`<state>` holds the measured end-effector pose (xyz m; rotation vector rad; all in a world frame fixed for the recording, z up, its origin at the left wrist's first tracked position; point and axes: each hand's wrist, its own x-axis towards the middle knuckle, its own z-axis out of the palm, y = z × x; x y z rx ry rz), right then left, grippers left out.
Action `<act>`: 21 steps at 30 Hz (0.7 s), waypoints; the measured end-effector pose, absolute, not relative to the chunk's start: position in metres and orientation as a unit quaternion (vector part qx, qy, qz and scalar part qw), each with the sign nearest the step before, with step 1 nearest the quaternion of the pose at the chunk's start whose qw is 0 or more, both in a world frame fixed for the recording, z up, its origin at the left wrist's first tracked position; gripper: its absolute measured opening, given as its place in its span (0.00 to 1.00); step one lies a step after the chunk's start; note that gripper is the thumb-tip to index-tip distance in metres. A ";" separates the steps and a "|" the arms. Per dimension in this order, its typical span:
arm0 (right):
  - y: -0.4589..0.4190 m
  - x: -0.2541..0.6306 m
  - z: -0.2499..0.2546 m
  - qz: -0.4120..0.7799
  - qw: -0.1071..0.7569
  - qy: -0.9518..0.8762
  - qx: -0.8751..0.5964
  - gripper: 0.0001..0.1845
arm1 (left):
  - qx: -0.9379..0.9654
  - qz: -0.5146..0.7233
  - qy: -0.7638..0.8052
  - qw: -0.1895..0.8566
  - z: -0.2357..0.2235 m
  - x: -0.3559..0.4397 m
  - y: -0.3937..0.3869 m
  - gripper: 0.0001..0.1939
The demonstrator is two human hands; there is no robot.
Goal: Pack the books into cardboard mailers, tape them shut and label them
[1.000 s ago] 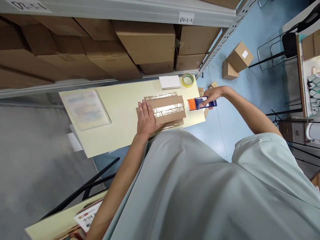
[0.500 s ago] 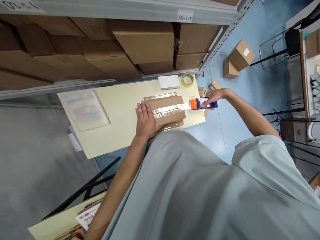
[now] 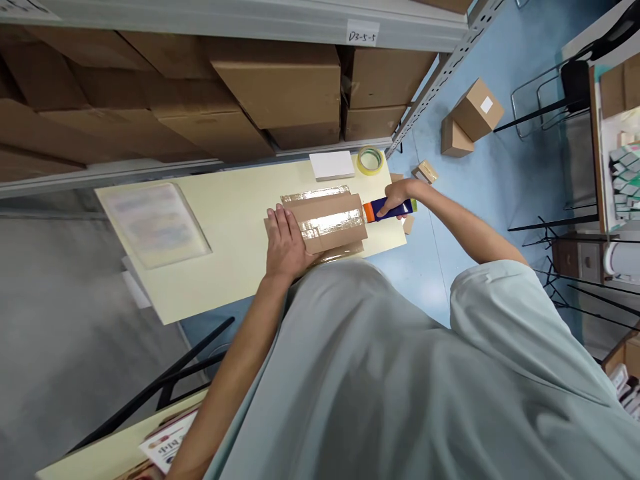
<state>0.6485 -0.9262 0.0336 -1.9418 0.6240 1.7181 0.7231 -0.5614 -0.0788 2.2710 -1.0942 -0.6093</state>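
Note:
A flat cardboard box (image 3: 334, 215) with shiny strips of clear tape lies on the pale yellow table (image 3: 235, 220). My left hand (image 3: 283, 241) rests flat on the box's left end, fingers spread. My right hand (image 3: 397, 198) grips a blue and orange tape dispenser (image 3: 387, 210), whose orange head touches the box's right edge.
A white pad (image 3: 331, 165) and a roll of tape (image 3: 370, 160) sit at the table's far right corner. A laminated sheet (image 3: 153, 223) lies at the left. Shelves of brown cartons (image 3: 275, 80) rise behind the table. Small boxes (image 3: 473, 113) stand on the blue floor.
My right hand has brought the tape dispenser leftwards, from off the box's right side up against its right edge. My left hand stays on the box.

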 end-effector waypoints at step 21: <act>-0.886 0.649 0.078 0.334 0.024 0.297 -0.894 0.30 | 0.852 -0.211 -0.412 0.245 -0.084 0.720 -0.561 0.74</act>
